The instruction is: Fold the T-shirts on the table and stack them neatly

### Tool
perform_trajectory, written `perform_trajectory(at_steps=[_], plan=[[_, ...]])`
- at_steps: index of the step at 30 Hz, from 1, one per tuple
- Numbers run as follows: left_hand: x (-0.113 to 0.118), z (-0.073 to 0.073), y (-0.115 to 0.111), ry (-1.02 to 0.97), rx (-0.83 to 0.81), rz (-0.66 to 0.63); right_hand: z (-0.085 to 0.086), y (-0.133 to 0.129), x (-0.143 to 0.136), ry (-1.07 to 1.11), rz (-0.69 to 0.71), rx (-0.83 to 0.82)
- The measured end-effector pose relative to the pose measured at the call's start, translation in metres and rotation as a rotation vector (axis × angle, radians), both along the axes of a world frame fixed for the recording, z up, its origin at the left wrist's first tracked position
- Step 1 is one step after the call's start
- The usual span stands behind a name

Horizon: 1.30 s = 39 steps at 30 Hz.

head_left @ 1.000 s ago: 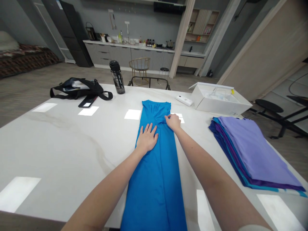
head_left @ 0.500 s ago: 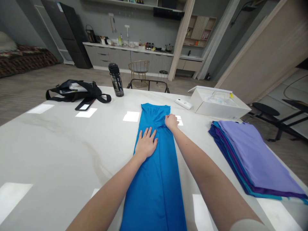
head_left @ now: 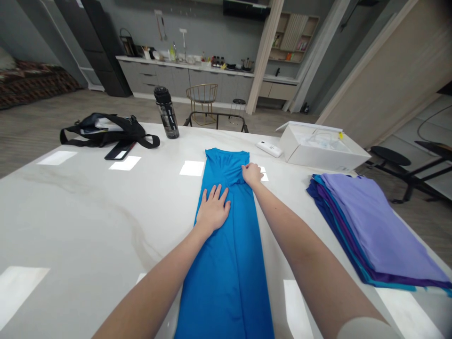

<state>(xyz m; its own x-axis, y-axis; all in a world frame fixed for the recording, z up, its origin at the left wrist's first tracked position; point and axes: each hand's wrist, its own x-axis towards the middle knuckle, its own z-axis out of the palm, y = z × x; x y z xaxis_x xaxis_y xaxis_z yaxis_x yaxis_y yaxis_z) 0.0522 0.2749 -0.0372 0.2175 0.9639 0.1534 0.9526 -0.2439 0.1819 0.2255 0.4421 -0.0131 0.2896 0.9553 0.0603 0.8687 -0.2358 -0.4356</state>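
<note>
Blue cloth (head_left: 226, 263) laid lengthwise on white table (head_left: 88, 212), its far end gathered into creases, its near end running out of view at the bottom edge. Left hand (head_left: 213, 212): wide open, fingers spread, palm down, pressed flat on the cloth's left part, below the creases. Nothing gripped there. Right hand (head_left: 252, 175): nearly closed, a bit of the cloth's right edge pinched between thumb and fingers, level with the creases; exact grip partly hidden by the hand itself. Folded stack (head_left: 374, 226) seen to the right, well apart from the cloth, lilac piece on top. White box (head_left: 318, 153) placed behind the stack.
</note>
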Motion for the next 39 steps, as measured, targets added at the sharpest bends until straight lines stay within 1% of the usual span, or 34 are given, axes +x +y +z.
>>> perform_trajectory(at_steps=[6, 8, 9, 11, 13, 14, 15, 17, 18, 20, 22, 24, 27, 28, 30, 33, 36, 39], plan=[[0.0, 0.002, -0.002, 0.004, 0.025, -0.008, 0.006, -0.001, 0.004, -0.041, 0.007, 0.007], [0.0, 0.002, -0.002, 0.003, 0.038, -0.008, 0.007, -0.004, -0.001, -0.086, 0.021, 0.077], [0.0, 0.002, -0.002, 0.003, 0.041, -0.007, 0.008, -0.005, -0.005, -0.119, 0.055, 0.128], [0.0, 0.001, -0.002, 0.002, 0.045, -0.007, 0.009, -0.007, -0.014, -0.18, 0.206, 0.176], [0.0, 0.0, -0.001, -0.002, 0.044, -0.009, 0.009, -0.007, -0.022, -0.199, 0.388, 0.086], [-0.001, 0.0, -0.001, -0.004, 0.042, -0.009, 0.009, -0.006, -0.025, -0.199, 0.448, 0.015], [-0.001, 0.0, -0.001, -0.007, 0.041, -0.009, 0.008, -0.006, -0.026, -0.199, 0.479, -0.049], [-0.001, 0.0, -0.001, -0.013, 0.042, -0.008, 0.006, -0.008, -0.026, -0.208, 0.472, -0.116], [-0.001, 0.0, -0.001, -0.016, 0.042, -0.008, 0.005, -0.011, -0.025, -0.216, 0.459, -0.114], [-0.001, 0.0, -0.001, -0.023, 0.04, -0.013, 0.004, -0.022, -0.02, -0.226, 0.448, -0.055], [-0.001, -0.001, 0.0, -0.032, 0.035, -0.02, 0.004, -0.043, -0.016, -0.217, 0.475, 0.042], [-0.001, -0.003, 0.001, -0.043, 0.032, -0.021, 0.004, -0.071, -0.014, -0.203, 0.553, 0.107], [-0.001, -0.005, 0.003, -0.054, 0.029, -0.02, 0.001, -0.122, -0.012, -0.192, 0.681, 0.097], [-0.002, -0.005, 0.003, -0.057, 0.027, -0.026, -0.001, -0.14, -0.012, -0.195, 0.699, 0.087], [-0.003, -0.003, 0.003, -0.066, 0.035, -0.052, -0.004, -0.176, -0.012, -0.19, 0.684, 0.079], [-0.006, 0.003, 0.0, -0.093, 0.089, -0.117, -0.007, -0.229, -0.013, -0.151, 0.7, 0.105], [-0.008, 0.007, -0.014, -0.118, 0.127, -0.198, -0.007, -0.276, -0.014, -0.095, 0.758, 0.125], [-0.011, 0.005, -0.041, -0.114, 0.104, -0.287, -0.005, -0.313, -0.01, -0.064, 0.831, 0.154]])
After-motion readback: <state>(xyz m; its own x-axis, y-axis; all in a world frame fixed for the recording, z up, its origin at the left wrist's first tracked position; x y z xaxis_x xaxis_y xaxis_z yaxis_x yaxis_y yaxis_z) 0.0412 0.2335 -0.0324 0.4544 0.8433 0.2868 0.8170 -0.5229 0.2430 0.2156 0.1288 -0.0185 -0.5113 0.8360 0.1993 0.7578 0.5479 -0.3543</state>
